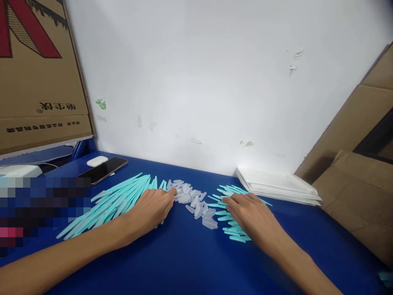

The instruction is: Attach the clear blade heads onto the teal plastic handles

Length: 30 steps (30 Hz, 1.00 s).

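Observation:
My left hand (156, 207) is closed, its thumb and index finger pinched at the left edge of a scatter of small translucent plastic covers (198, 207). What sits between those fingertips is too small to make out. Under and beside that hand spreads a large pile of slim teal plastic sticks (118, 200) with tapered ends. My right hand (245, 207) rests over a second, smaller pile of similar teal sticks (231, 223). Its fingers are curled down, the index finger and thumb meeting at one stick's end. The palm hides part of this pile.
On the blue table (184, 262) a phone (106, 170) and a white case (97, 161) lie at the back left. Flat white sheets or sleeves (276, 184) are stacked against the wall (196, 82). Cardboard boxes stand at left (39, 90) and right (362, 196).

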### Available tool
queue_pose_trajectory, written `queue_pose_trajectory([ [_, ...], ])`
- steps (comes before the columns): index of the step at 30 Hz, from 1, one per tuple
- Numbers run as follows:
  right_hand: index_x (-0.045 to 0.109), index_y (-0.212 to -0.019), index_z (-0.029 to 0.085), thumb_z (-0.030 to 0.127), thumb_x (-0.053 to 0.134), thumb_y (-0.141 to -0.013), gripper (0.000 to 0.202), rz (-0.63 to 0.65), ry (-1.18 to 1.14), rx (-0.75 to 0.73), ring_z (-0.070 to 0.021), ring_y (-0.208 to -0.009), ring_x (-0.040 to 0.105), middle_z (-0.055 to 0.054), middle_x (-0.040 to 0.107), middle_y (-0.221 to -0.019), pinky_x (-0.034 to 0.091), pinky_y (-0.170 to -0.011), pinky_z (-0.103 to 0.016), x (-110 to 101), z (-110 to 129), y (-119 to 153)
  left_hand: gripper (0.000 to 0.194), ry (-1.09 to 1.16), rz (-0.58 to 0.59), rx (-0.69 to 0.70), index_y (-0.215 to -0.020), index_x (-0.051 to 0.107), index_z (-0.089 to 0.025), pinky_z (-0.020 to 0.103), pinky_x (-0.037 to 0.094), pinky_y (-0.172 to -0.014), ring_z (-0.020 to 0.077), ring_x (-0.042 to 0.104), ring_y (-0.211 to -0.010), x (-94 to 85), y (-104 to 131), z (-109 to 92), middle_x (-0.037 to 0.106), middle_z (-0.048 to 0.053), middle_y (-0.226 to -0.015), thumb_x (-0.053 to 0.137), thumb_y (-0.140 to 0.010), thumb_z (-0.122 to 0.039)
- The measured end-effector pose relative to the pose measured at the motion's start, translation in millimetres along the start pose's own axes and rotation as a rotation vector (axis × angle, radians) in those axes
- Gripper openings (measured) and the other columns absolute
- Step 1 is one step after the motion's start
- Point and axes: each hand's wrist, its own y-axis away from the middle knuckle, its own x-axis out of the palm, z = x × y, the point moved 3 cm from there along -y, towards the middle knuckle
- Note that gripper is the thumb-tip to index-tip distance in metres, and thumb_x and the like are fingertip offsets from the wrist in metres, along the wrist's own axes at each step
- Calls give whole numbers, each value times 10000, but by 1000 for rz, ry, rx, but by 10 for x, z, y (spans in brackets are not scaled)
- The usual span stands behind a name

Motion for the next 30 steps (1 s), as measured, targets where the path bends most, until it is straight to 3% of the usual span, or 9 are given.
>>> queue_pose_trajectory([
  [6,607,-1203,199,162,512,-1002,224,-93,5,-7,-189,-767,681,-76,706,-980,470,-718,-319,-55,31,-8,288,-12,-38,-40,-1120,583,-154,288,268,-500,237,644,-597,-103,-6,-5,677,56,-689,319,-1039,-236],
  [10,585,-1214,192,133,487,-1006,238,-94,24,-28,-209,-769,674,-72,695,-986,477,-718,-345,-79,65,-19,276,99,-151,-46,-1101,545,-182,284,299,-515,191,576,-523,-195,32,-24,633,3,-655,298,-1057,-297],
  [14,580,-1196,189,103,476,-997,240,-102,20,-32,-222,-771,676,-63,686,-984,482,-700,-357,-109,84,-30,189,298,-252,8,-1011,506,-211,279,305,-505,141,479,-470,-277,100,-102,617,-22,-719,352,-1038,-316],
  [19,596,-1143,194,103,497,-987,205,-133,-12,-29,-229,-797,682,-61,702,-1000,494,-732,-370,-122,92,-30,115,377,-260,148,-907,515,-205,261,373,-551,122,541,-583,-271,155,-213,643,0,-866,451,-992,-250],
  [24,591,-1139,194,86,483,-1002,204,-161,-90,-39,-215,-890,683,-41,721,-997,474,-887,-398,-142,102,-40,160,327,-278,304,-1013,613,-202,253,383,-553,118,605,-599,-165,175,-229,700,0,-873,460,-1027,-245],
  [27,601,-1083,192,120,436,-1034,186,-170,-91,-42,-211,-830,665,-41,708,-908,469,-831,-388,-169,112,-49,190,286,-303,346,-1019,629,-211,264,371,-545,128,618,-600,-137,184,-224,713,-10,-869,452,-1052,-273],
  [30,592,-1114,188,133,419,-1043,195,-165,-66,-50,-219,-800,648,-45,683,-887,463,-782,-385,-180,126,-45,205,265,-315,363,-1204,588,-250,272,359,-549,151,653,-688,-146,192,-236,715,-4,-995,442,-1065,-286],
])
